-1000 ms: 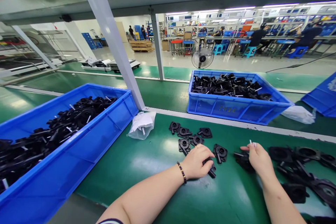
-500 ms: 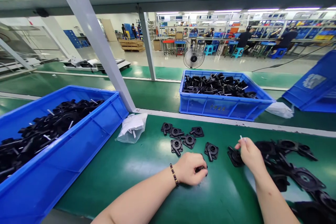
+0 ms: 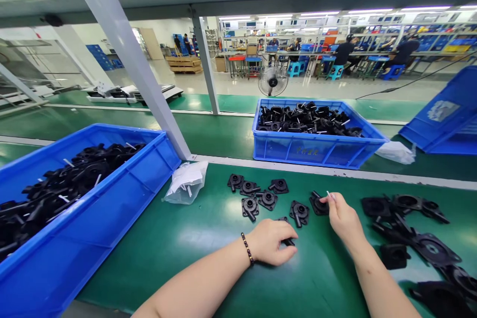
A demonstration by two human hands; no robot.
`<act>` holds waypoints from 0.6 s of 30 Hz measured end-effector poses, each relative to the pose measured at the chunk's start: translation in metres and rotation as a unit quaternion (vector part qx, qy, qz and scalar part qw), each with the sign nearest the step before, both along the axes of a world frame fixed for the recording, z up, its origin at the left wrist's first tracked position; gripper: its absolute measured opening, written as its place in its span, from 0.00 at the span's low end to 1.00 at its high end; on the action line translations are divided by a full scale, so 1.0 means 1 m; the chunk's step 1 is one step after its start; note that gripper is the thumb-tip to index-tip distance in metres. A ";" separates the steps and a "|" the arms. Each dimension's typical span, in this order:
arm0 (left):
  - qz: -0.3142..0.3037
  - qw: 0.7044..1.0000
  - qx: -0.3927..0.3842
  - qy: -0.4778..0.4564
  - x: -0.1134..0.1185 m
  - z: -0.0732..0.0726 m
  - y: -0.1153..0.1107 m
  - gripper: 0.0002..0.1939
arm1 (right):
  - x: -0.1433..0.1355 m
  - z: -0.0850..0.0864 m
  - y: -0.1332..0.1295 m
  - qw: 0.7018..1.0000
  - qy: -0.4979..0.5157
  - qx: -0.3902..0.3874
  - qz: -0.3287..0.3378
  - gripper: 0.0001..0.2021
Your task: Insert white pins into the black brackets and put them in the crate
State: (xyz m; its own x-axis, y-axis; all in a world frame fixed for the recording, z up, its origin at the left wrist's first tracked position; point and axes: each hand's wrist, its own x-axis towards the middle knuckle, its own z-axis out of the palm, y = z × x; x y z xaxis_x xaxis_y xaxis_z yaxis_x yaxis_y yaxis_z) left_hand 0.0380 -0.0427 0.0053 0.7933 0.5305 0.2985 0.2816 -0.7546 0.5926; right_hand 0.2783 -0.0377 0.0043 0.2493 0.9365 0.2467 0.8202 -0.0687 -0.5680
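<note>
My left hand (image 3: 274, 242), with a beaded bracelet at the wrist, curls over a black plastic housing (image 3: 288, 242) lying on the green surface; the fingers hide most of it. A thin white pin (image 3: 328, 194) sticks up from between the thumb and fingertips of my right hand (image 3: 342, 214). Those fingertips are at the edge of another black housing (image 3: 318, 204), partly covered by them. Between my hands is a square-flanged housing with a short spout (image 3: 299, 213). Several similar housings (image 3: 268, 199) lie in a loose group beyond my left hand.
Black parts (image 3: 432, 248) are heaped at the right. A blue crate (image 3: 149, 169) of black parts stands left, another blue crate (image 3: 316, 151) behind. A clear bag (image 3: 186, 184) with white pins lies by the left crate. A slanted metal post (image 3: 130, 54) rises at the left.
My right hand has moved left with the white pin, and the black housing by its fingertips has shifted left and turned. My left hand's thumb and fingers have loosened slightly around its housing.
</note>
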 end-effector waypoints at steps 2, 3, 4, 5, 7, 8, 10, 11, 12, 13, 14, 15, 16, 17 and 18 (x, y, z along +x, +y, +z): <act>0.011 0.999 0.008 0.032 0.001 -0.001 0.000 0.13 | 0.001 -0.002 0.001 1.000 -0.014 0.017 0.006 0.16; 0.017 0.999 0.012 0.043 0.001 -0.002 0.001 0.12 | 0.001 -0.003 0.002 0.999 -0.019 0.024 0.014 0.16; 0.024 0.998 0.017 0.052 0.002 -0.003 0.001 0.12 | 0.002 -0.005 0.003 0.999 -0.022 0.029 0.026 0.16; 0.033 0.998 0.022 0.057 0.002 -0.004 0.002 0.12 | 0.002 -0.006 0.004 0.999 -0.023 0.029 0.040 0.16; 0.049 0.996 0.034 0.059 0.003 -0.005 0.003 0.11 | 0.003 -0.008 0.005 0.997 -0.016 0.020 0.068 0.15; 0.055 0.996 0.039 0.058 0.003 -0.005 0.004 0.11 | 0.002 -0.009 0.005 0.996 -0.012 0.021 0.081 0.15; 0.063 0.995 0.046 0.054 0.003 -0.006 0.004 0.11 | -0.001 -0.010 0.005 0.995 -0.011 0.033 0.098 0.16; 0.064 0.995 0.048 0.053 0.003 -0.006 0.005 0.11 | -0.003 -0.010 0.005 0.994 -0.013 0.038 0.105 0.16; 0.066 0.995 0.049 0.054 0.003 -0.005 0.005 0.11 | -0.005 -0.010 0.005 0.993 -0.012 0.039 0.114 0.16; 0.068 0.995 0.050 0.057 0.004 -0.005 0.005 0.11 | -0.007 -0.010 0.004 0.992 -0.007 0.036 0.123 0.16; 0.069 0.995 0.050 0.060 0.004 -0.005 0.005 0.11 | -0.009 -0.010 0.004 0.990 0.001 0.030 0.135 0.16; 0.070 0.994 0.050 0.062 0.004 -0.005 0.005 0.11 | -0.011 -0.010 0.004 0.989 0.011 0.024 0.146 0.16; 0.070 0.994 0.050 0.063 0.004 -0.005 0.005 0.11 | -0.013 -0.010 0.004 0.987 0.022 0.020 0.158 0.17; 0.071 0.994 0.050 0.064 0.003 -0.005 0.005 0.11 | -0.013 -0.011 0.004 0.986 0.032 0.018 0.165 0.17; 0.072 0.994 0.050 0.064 0.003 -0.005 0.005 0.11 | -0.014 -0.011 0.004 0.984 0.039 0.016 0.170 0.17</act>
